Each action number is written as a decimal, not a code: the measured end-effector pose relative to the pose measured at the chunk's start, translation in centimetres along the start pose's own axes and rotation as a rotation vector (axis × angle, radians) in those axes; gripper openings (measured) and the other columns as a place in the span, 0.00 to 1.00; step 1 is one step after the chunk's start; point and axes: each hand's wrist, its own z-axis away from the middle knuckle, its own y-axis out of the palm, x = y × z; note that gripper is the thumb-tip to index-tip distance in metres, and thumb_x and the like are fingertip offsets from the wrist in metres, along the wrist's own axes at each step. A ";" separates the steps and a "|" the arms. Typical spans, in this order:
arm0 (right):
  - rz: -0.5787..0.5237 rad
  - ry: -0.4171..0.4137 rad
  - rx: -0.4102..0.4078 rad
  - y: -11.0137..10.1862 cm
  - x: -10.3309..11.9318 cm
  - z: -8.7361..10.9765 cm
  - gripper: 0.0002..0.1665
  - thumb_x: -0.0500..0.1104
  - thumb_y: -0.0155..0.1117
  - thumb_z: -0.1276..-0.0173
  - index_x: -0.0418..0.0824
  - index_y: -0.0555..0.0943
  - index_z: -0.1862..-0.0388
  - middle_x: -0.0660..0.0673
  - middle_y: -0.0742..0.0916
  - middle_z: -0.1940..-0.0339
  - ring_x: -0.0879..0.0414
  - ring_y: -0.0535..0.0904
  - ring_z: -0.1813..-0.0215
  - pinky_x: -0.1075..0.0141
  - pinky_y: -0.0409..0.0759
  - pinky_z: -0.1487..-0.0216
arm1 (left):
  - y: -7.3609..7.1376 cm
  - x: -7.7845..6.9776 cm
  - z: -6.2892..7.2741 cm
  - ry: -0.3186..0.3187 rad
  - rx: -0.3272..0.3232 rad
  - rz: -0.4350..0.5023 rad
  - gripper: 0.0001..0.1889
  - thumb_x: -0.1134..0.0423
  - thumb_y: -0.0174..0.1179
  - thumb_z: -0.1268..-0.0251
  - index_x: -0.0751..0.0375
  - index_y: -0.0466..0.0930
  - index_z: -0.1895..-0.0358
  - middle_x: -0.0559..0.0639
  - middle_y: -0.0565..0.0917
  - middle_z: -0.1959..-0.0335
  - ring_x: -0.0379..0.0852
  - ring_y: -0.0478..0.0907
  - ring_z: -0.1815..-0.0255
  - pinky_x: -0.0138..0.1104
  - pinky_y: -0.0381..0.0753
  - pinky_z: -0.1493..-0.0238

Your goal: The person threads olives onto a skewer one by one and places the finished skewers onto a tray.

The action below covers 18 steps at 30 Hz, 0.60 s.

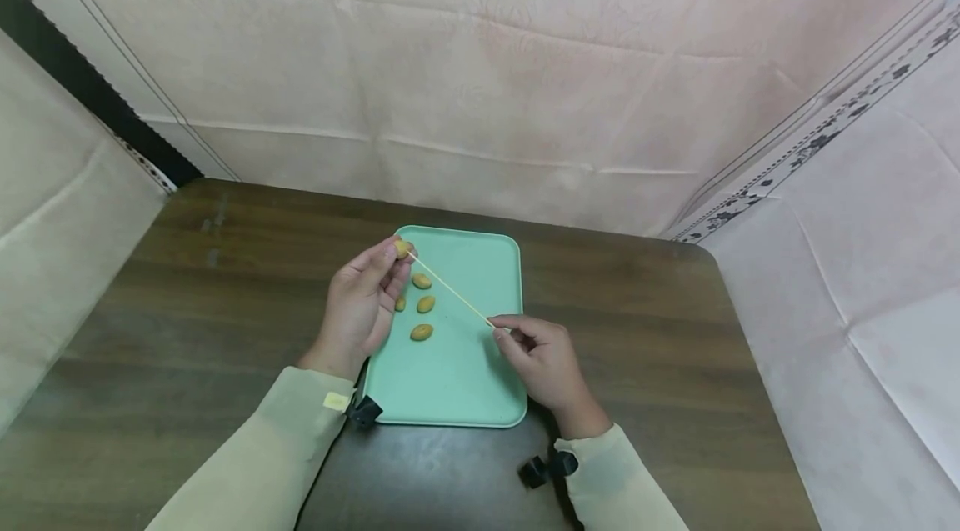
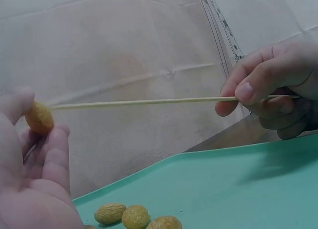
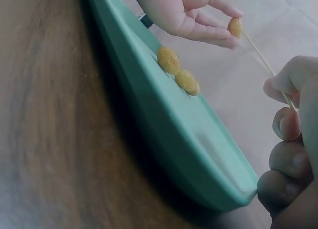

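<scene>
My left hand (image 1: pixel 354 316) pinches a small wrinkled yellow-brown oval fruit (image 2: pixel 39 117) between thumb and fingertips, above the tray's far left corner. Between thumb and forefinger, my right hand (image 1: pixel 546 360) holds a thin wooden skewer (image 2: pixel 144 102) near its other end. The skewer runs slantwise up to the left in the head view, and its far tip meets the side of the held fruit. Whether the tip has gone in cannot be made out. Several similar fruits (image 1: pixel 422 333) lie on the green tray (image 1: pixel 465 393), close to the left hand; one is partly hidden by it.
The tray rests on a dark brown wooden table (image 1: pixel 637 331). Pale cloth (image 1: pixel 480 81) hangs behind the table and at both sides. Black wrist cameras (image 1: pixel 365 412) sit at both cuffs, with cables trailing toward the near edge.
</scene>
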 end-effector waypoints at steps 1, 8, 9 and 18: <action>-0.003 -0.002 0.001 0.0 0.0 0.0 0.09 0.41 0.74 0.19 0.43 0.96 0.45 0.54 0.77 0.81 0.64 0.68 0.78 0.70 0.71 0.76 | 0.0 0.0 0.0 0.009 0.008 0.015 0.30 0.55 0.71 0.18 0.67 0.79 0.23 0.52 0.90 0.43 0.41 0.89 0.40 0.31 0.86 0.31; -0.012 0.001 0.006 0.0 0.1 0.1 0.10 0.40 0.74 0.18 0.40 0.95 0.45 0.54 0.77 0.81 0.65 0.68 0.78 0.69 0.71 0.77 | -0.2 0.4 -0.2 0.041 0.057 0.081 0.19 0.57 0.67 0.15 0.63 0.86 0.31 0.52 0.92 0.47 0.40 0.91 0.44 0.30 0.88 0.34; -0.012 0.002 0.007 0.0 0.1 0.1 0.10 0.40 0.74 0.18 0.40 0.95 0.45 0.54 0.77 0.81 0.65 0.68 0.78 0.69 0.72 0.77 | -0.2 0.4 -0.2 0.040 0.056 0.078 0.19 0.57 0.67 0.15 0.62 0.86 0.32 0.51 0.92 0.47 0.40 0.91 0.44 0.30 0.88 0.34; -0.006 0.009 0.015 0.0 0.4 0.0 0.09 0.39 0.75 0.19 0.42 0.96 0.46 0.55 0.79 0.80 0.65 0.69 0.77 0.70 0.73 0.75 | -0.3 0.4 -0.2 0.045 0.044 0.047 0.17 0.59 0.69 0.16 0.60 0.87 0.33 0.50 0.91 0.46 0.40 0.89 0.44 0.28 0.88 0.35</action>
